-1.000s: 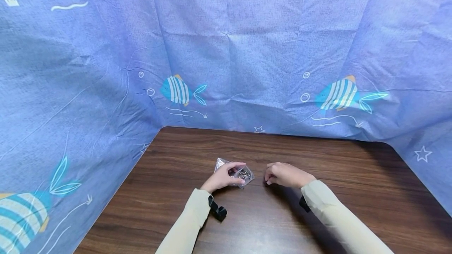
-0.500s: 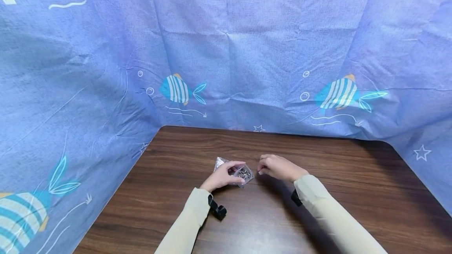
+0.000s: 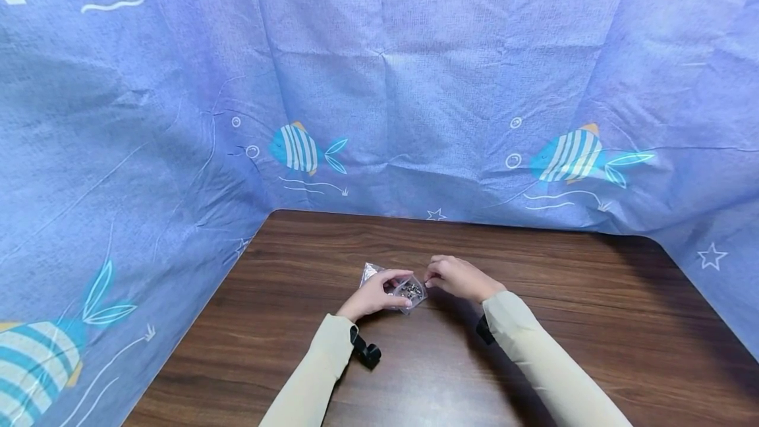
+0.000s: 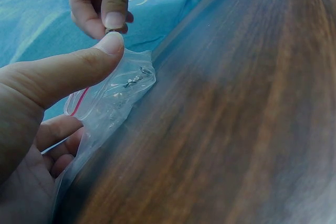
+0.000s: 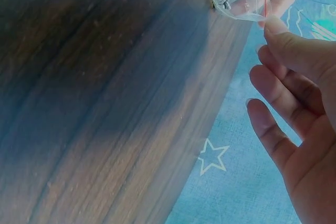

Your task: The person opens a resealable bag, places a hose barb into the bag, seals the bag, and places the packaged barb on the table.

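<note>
My left hand [image 3: 372, 297] holds a clear zip bag [image 4: 113, 98] with a red line along its seal. Its thumb lies at the bag's mouth and its other fingers curl behind the plastic in the left wrist view. Inside, several small metal screws [image 3: 411, 291] are gathered toward the far end. My right hand [image 3: 458, 278] is right by the bag's right edge, thumb and index finger pinched together. Between those tips shows a tiny dark piece [image 4: 109, 31], mostly covered by the fingers. In the right wrist view the other fingers [image 5: 265, 121] are loosely bent.
Both hands are over a dark brown wooden table [image 3: 267, 321]. A silvery end of plastic [image 3: 370, 271] sticks out behind the left hand. Blue cloth [image 3: 385, 84] printed with fish hangs along the table's back and sides. Black straps [image 3: 365, 352] circle the wrists.
My right hand has moved left and slightly away from me, up to the bag's edge, with its fingertips still together. My left hand and the bag have stayed in place.
</note>
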{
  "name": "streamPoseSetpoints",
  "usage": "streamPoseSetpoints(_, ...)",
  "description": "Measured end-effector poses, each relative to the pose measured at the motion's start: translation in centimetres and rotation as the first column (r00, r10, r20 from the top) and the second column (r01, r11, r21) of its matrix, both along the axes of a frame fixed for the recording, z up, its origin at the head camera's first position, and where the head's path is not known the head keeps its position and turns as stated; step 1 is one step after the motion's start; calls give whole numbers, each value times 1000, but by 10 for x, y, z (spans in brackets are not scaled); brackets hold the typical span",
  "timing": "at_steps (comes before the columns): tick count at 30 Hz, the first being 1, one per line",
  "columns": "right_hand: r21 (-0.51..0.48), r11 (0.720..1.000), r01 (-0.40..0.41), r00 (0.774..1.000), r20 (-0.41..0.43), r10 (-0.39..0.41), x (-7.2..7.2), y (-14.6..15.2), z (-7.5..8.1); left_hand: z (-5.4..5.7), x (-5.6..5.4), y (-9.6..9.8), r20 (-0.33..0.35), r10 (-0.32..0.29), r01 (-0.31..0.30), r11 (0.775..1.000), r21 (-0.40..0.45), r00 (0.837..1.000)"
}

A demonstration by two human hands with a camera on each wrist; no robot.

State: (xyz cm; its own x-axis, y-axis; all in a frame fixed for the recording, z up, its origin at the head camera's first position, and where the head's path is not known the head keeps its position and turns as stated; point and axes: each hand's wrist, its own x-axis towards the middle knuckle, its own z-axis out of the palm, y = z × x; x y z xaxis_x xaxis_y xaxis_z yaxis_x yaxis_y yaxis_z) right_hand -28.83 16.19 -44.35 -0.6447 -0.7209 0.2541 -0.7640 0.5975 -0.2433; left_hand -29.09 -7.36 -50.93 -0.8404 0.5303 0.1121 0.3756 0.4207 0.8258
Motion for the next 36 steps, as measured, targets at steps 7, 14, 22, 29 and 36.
streamPoseSetpoints(7,0,1000,14,999,29,-14,-1,-7,-2,3,2,0,12,-3,3,999,36,1000)
streamPoseSetpoints(14,8,1000,6,999,38,-6,-2,-15,-2,3,4,1,31,-8,6,998,67,999)
streamPoseSetpoints(22,13,1000,-8,999,33,8,-1,-20,-4,4,2,2,24,4,-5,1000,23,1000)
streamPoseSetpoints(29,5,1000,-18,999,43,18,0,-20,-4,3,2,1,20,9,-9,1000,4,1000)
streamPoseSetpoints(36,-4,1000,2,999,45,-2,1,-16,-5,3,2,0,28,12,-12,1000,8,1000)
